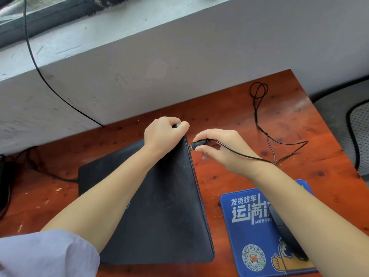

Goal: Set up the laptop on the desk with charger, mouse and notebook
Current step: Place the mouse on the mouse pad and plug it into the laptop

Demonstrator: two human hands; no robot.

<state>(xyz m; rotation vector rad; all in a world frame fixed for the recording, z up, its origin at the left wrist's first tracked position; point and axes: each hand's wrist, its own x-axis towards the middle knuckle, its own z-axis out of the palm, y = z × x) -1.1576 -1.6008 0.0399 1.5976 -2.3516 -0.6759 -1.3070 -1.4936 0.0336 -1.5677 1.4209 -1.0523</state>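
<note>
A closed black laptop [159, 206] lies flat on the reddish wooden desk [239, 108]. My left hand [163, 134] grips its far right corner. My right hand [219, 148] pinches a black USB plug [196, 145] whose metal tip touches the port on the laptop's right edge. The plug's thin black cable [279, 140] loops across the desk to the back right. A black mouse [285, 234] rests on a blue mouse pad [255, 226], partly hidden by my right forearm. A thicker black cable [60, 177] reaches the laptop's left rear corner.
A grey wall with a window sill [99, 37] rises right behind the desk, and a black wire [36, 62] hangs down it. A dark object [4, 186] sits at the desk's left edge. A mesh chair [357, 132] stands to the right.
</note>
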